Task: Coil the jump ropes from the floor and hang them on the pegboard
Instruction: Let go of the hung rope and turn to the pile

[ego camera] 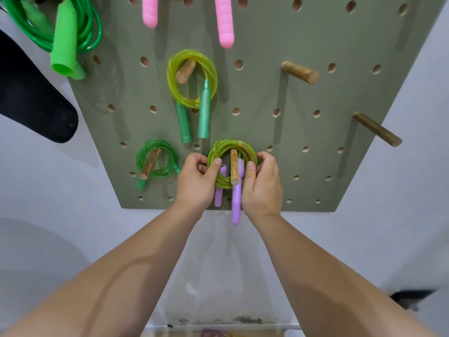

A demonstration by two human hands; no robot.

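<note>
A coiled yellow-green jump rope (pixel 230 148) with purple handles (pixel 237 203) is looped over a wooden peg (pixel 234 170) low on the olive pegboard (pixel 279 98). My left hand (pixel 198 181) pinches the coil's left side and my right hand (pixel 262 182) grips its right side. The two purple handles hang down between my hands, the longer one past the board's bottom edge.
Other coils hang on pegs: a yellow rope with teal handles (pixel 192 79), a small green rope (pixel 156 159), a big green rope (pixel 65 32) at top left. Pink handles (pixel 224 23) dangle at the top. Two pegs (pixel 300 72) (pixel 376 128) at right hold nothing. A black object (pixel 31 100) juts in at left.
</note>
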